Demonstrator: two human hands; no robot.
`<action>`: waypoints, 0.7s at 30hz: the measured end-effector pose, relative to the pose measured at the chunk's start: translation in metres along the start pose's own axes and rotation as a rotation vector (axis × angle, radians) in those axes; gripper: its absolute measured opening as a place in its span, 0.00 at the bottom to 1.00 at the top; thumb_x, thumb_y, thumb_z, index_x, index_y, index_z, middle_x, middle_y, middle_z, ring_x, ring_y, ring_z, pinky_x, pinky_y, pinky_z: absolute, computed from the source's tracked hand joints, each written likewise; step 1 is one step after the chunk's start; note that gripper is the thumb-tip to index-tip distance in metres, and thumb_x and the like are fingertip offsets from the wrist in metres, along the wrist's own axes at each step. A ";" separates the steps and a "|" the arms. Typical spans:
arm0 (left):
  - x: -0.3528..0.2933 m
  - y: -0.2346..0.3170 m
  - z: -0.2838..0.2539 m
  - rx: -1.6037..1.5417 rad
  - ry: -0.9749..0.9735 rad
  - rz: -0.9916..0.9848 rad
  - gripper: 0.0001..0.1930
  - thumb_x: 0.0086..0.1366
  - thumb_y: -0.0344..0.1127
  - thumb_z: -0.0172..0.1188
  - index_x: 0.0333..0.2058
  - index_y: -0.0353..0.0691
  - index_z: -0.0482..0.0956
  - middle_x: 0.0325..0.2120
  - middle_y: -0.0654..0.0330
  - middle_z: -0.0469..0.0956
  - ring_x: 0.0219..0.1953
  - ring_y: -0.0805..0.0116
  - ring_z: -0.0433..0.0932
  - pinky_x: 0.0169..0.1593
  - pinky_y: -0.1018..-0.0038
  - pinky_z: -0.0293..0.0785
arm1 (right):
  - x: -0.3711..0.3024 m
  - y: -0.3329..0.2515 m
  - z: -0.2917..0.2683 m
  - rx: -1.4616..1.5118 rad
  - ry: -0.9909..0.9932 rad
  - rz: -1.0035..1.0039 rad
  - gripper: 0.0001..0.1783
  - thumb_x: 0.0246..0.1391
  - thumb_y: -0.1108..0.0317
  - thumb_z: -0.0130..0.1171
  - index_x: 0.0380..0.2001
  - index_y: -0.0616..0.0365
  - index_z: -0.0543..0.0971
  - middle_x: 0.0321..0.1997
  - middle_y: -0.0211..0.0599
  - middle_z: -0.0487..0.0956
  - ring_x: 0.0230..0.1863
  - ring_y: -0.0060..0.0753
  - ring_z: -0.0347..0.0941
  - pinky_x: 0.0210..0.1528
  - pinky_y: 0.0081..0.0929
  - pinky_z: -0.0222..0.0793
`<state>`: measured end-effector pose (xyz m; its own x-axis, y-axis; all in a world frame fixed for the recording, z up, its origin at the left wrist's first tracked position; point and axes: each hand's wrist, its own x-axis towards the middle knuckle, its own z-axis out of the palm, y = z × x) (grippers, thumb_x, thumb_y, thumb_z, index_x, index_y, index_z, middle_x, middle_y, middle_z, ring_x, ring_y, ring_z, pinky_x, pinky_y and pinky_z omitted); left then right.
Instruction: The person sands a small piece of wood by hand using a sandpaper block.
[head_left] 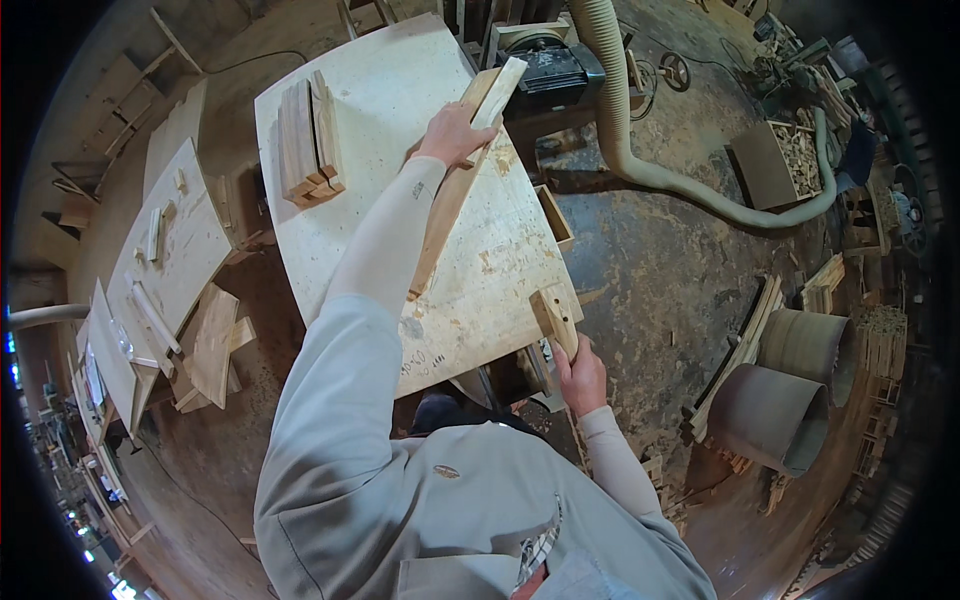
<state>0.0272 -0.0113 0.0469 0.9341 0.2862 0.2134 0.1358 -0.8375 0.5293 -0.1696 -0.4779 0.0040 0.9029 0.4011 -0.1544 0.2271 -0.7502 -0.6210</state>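
Note:
My left hand (455, 133) reaches across a pale worktable (480, 320) to its far right edge. Its fingers are closed over a light wooden strip (500, 90), which lies beside or on a longer brown board (445, 228) running back toward me. Exactly how these two pieces touch is hidden under the hand. Down at the table's near right corner, my right hand (582, 378) is wrapped round the lower end of a short wooden piece (557, 316) with dark round holes. That piece tilts over the corner.
A stack of wooden boards (308, 140) sits on the table's left side. Beyond the far right edge are a dark motor (548, 75) and a ribbed hose (605, 90). Wide sanding belts (765, 415) stand on the floor at right; plywood sheets (180, 240) lie at left.

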 end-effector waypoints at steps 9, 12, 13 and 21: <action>0.004 -0.004 0.001 0.047 -0.009 -0.054 0.33 0.62 0.58 0.69 0.49 0.30 0.88 0.45 0.38 0.88 0.48 0.42 0.89 0.56 0.55 0.84 | 0.002 0.004 0.005 0.017 0.041 -0.036 0.23 0.73 0.47 0.63 0.46 0.60 0.77 0.36 0.61 0.86 0.40 0.73 0.84 0.41 0.62 0.77; 0.003 -0.003 0.000 0.035 -0.024 -0.079 0.32 0.63 0.58 0.69 0.49 0.30 0.89 0.44 0.40 0.89 0.45 0.43 0.90 0.54 0.56 0.85 | -0.003 0.003 0.005 0.038 0.043 -0.019 0.24 0.73 0.46 0.62 0.47 0.60 0.78 0.37 0.62 0.87 0.42 0.73 0.84 0.43 0.62 0.77; 0.003 -0.001 -0.001 0.035 -0.020 -0.072 0.32 0.63 0.58 0.69 0.49 0.30 0.89 0.44 0.40 0.89 0.45 0.43 0.90 0.54 0.56 0.85 | -0.002 0.002 0.005 0.056 0.042 -0.009 0.25 0.73 0.45 0.62 0.48 0.59 0.78 0.37 0.63 0.87 0.42 0.74 0.84 0.44 0.63 0.77; 0.002 0.004 0.016 0.165 -0.004 -0.043 0.36 0.70 0.62 0.65 0.59 0.32 0.83 0.57 0.38 0.83 0.61 0.40 0.82 0.65 0.50 0.78 | -0.005 0.002 -0.003 0.022 0.047 0.038 0.26 0.73 0.43 0.61 0.48 0.60 0.77 0.39 0.64 0.86 0.44 0.75 0.83 0.45 0.64 0.77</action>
<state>0.0348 -0.0210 0.0365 0.9274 0.3221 0.1902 0.2277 -0.8895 0.3960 -0.1725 -0.4835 0.0060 0.9269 0.3473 -0.1421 0.1851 -0.7526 -0.6319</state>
